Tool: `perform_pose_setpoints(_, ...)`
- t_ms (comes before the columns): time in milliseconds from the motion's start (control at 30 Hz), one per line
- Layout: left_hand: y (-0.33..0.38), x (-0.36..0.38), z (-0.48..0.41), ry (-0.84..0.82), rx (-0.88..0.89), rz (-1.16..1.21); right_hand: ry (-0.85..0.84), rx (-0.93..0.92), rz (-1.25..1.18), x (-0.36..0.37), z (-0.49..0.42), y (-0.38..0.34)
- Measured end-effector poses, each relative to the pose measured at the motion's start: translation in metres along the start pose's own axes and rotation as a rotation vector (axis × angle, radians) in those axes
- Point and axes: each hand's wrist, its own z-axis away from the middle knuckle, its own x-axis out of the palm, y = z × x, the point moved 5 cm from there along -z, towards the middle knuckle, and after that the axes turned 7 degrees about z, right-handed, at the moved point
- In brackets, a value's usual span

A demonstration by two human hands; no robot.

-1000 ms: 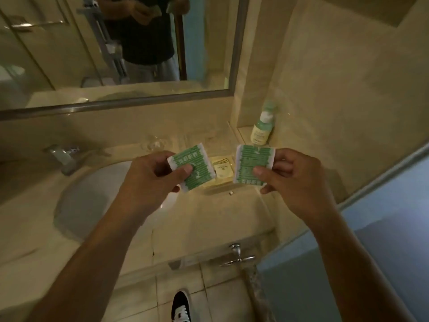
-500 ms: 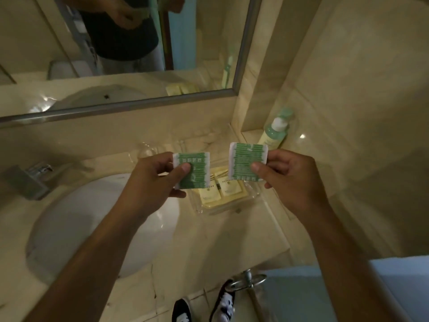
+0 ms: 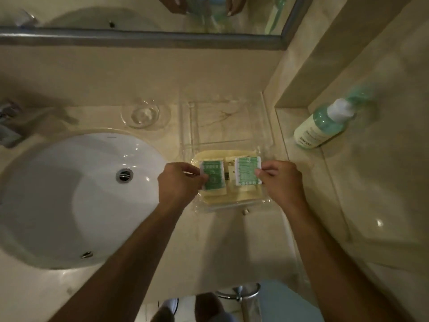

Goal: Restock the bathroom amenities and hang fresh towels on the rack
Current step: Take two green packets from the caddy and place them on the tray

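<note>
While hovering over the 6 o'clock end of the tray (image 3: 232, 122), holding two green sachets side by side, just apart. Pinching the left sachet (image 3: 213, 174) at its 9 o'clock edge with the left hand (image 3: 180, 183), grip closed thumb to fingers on it. Pinching the right sachet (image 3: 247, 170) at its 3 o'clock edge with the right hand (image 3: 282, 182), grip likewise closed on it. Holding both flat, printed faces up, above yellow packets (image 3: 234, 197) lying in the clear tray; touching them or not, cannot tell. Working at a pale tabletop (image 3: 232, 247), with a white sink (image 3: 69, 194) at 9 o'clock of the tray, a glass dish (image 3: 142, 113) at 11 o'clock and a green bottle (image 3: 322, 126) at 2 o'clock on the ledge. Facing a mirror (image 3: 139, 12) at 12 o'clock, catching both hands in it.
</note>
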Motion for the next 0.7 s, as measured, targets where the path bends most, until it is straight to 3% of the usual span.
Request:
perform_pose_setpoints(233,-0.019,0.018,-0.027,0.039,-0.053,-0.110,-0.054,0.054,0.032,0.030,-0.023,0.016)
perform_pose_setpoints(700,-0.020,0.022,-0.033,0.113,0.016,-0.299,-0.001,0.058,0.163,0.029,-0.019,0.014)
